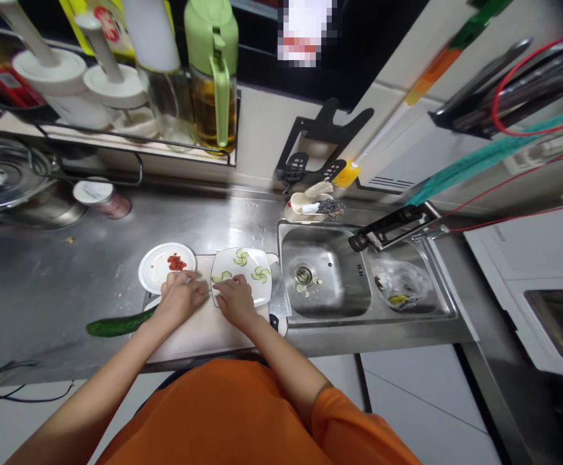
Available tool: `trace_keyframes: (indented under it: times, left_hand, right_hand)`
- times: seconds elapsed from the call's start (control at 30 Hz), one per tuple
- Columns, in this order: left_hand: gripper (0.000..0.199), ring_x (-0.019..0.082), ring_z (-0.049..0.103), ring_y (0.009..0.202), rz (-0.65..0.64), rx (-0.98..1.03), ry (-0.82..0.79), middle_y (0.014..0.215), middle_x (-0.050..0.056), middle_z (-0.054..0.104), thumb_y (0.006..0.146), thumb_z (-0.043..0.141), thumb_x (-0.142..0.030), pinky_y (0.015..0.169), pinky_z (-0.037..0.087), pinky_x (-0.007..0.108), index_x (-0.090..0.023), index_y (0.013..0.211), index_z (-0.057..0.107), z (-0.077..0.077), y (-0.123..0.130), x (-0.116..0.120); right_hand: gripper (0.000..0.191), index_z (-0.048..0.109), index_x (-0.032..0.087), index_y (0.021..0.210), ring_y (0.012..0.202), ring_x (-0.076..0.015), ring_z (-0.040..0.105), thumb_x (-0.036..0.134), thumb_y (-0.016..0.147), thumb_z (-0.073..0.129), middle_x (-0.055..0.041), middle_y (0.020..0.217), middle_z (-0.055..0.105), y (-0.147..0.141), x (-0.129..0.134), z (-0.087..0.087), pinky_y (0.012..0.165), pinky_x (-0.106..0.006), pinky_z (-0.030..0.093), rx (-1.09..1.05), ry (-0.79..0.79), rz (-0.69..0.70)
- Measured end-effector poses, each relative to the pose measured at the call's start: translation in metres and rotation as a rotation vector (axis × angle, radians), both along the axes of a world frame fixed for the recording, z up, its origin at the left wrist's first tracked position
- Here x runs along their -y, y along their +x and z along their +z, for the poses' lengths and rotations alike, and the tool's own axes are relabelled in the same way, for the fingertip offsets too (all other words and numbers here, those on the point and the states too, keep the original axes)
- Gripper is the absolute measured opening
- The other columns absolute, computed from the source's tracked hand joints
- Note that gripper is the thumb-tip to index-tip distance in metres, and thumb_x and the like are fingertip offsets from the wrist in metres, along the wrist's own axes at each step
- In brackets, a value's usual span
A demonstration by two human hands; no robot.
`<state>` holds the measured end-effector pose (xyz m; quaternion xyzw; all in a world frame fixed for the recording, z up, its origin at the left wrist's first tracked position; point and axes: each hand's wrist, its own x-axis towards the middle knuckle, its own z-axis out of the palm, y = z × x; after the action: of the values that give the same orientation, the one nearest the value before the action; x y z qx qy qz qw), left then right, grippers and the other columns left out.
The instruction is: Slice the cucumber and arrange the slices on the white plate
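Note:
A white square plate (263, 294) carries thin cucumber slices (261, 274) laid in small pinwheels. My right hand (234, 300) reaches over the plate's left side, fingers bent together beside a slice group; anything pinched there is too small to make out. Just left of the plate, my left hand (181, 298) is closed above the cutting board (184, 339), and what it holds is hidden. A round white plate (148, 268) with chopped red bits (177, 262) lies beyond my left hand. The dark green cucumber (117, 326) rests left of my left wrist.
A knife (280, 297) lies at the board's right side. Further right are a steel sink (327, 303) with scraps near its drain and a plastic bag (405, 284) in the second basin. A pot (44, 200) and a lidded can (102, 197) stand left, below a shelf with an oil bottle (206, 103).

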<state>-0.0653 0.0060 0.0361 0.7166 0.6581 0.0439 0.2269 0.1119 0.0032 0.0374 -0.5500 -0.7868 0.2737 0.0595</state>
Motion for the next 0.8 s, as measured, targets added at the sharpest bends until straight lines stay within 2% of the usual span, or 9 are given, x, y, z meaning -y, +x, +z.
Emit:
trace_keyframes:
  times: [0.13,0.23,0.3,0.37,0.43,0.5,0.6,0.7,0.8]
  left_hand:
    - [0.016,0.028,0.047,0.103,-0.017,0.137,0.005,0.110,0.008,0.059,0.073,0.058,-0.034,0.086,0.039,0.040,-0.022,0.074,0.069,0.007,0.000,0.000]
    - [0.019,0.023,0.055,0.091,0.011,0.327,-0.058,0.092,0.006,0.065,0.070,0.059,-0.037,0.085,0.041,0.034,-0.021,0.074,0.068,0.009,0.000,-0.004]
    - [0.027,0.019,0.058,0.077,0.123,0.473,-0.195,0.078,0.004,0.065,0.069,0.058,-0.044,0.075,0.043,0.030,-0.019,0.074,0.067,0.010,0.002,-0.006]
    - [0.037,0.015,0.057,0.066,0.306,0.633,-0.381,0.071,0.002,0.065,0.069,0.057,-0.054,0.061,0.040,0.025,-0.017,0.074,0.064,0.010,0.006,-0.007]
    - [0.045,0.013,0.057,0.061,0.471,0.789,-0.577,0.069,0.003,0.065,0.067,0.058,-0.059,0.051,0.035,0.022,-0.016,0.076,0.061,0.010,0.011,-0.007]
    - [0.048,0.011,0.057,0.058,0.573,0.908,-0.741,0.071,0.004,0.066,0.065,0.062,-0.059,0.047,0.031,0.019,-0.015,0.081,0.060,0.008,0.017,-0.008]
    - [0.044,0.010,0.057,0.058,0.652,1.028,-0.875,0.074,0.006,0.067,0.061,0.072,-0.050,0.046,0.033,0.017,-0.013,0.083,0.060,0.003,0.024,-0.010]
    - [0.037,0.008,0.057,0.058,0.729,1.146,-0.883,0.074,0.005,0.067,0.057,0.078,-0.032,0.049,0.039,0.017,-0.013,0.085,0.062,-0.004,0.026,-0.014]
    - [0.039,0.006,0.055,0.053,0.774,1.206,-0.874,0.068,0.002,0.065,0.053,0.078,-0.018,0.050,0.042,0.016,-0.013,0.089,0.065,-0.010,0.025,-0.019]
  right_hand:
    - [0.016,0.065,0.026,0.097,0.105,-0.0253,0.039,0.026,0.086,0.053,-0.0022,0.102,0.065,-0.009,-0.004,0.000,0.075,-0.034,0.036,-0.020,0.022,0.016]
    - [0.014,0.066,0.026,0.090,0.103,-0.0243,0.041,0.029,0.088,0.053,-0.0019,0.095,0.067,-0.006,-0.004,0.001,0.073,-0.033,0.034,-0.045,0.031,-0.023]
    - [0.014,0.066,0.027,0.088,0.101,-0.0230,0.042,0.029,0.088,0.053,-0.0014,0.092,0.067,-0.001,-0.003,0.003,0.074,-0.032,0.033,-0.071,0.047,-0.050]
    - [0.014,0.067,0.026,0.087,0.098,-0.0212,0.043,0.028,0.089,0.053,-0.0012,0.090,0.067,0.006,-0.002,0.005,0.076,-0.032,0.032,-0.101,0.070,-0.064]
    - [0.015,0.067,0.025,0.086,0.095,-0.0196,0.045,0.027,0.090,0.052,-0.0014,0.088,0.067,0.012,-0.001,0.007,0.079,-0.032,0.031,-0.134,0.102,-0.056]
    - [0.017,0.067,0.024,0.086,0.093,-0.0185,0.046,0.027,0.090,0.051,-0.0017,0.087,0.067,0.018,-0.001,0.009,0.082,-0.032,0.030,-0.166,0.130,-0.041]
    - [0.018,0.067,0.023,0.085,0.091,-0.0175,0.048,0.026,0.091,0.050,-0.0015,0.087,0.068,0.023,-0.001,0.012,0.086,-0.033,0.029,-0.201,0.140,-0.036]
    - [0.016,0.068,0.023,0.084,0.088,-0.0172,0.049,0.024,0.089,0.053,-0.0001,0.086,0.069,0.026,0.000,0.012,0.086,-0.032,0.031,-0.237,0.111,-0.071]
    - [0.012,0.070,0.024,0.084,0.088,-0.0182,0.049,0.024,0.086,0.057,0.0007,0.084,0.070,0.026,-0.001,0.008,0.083,-0.031,0.034,-0.279,0.055,-0.150]
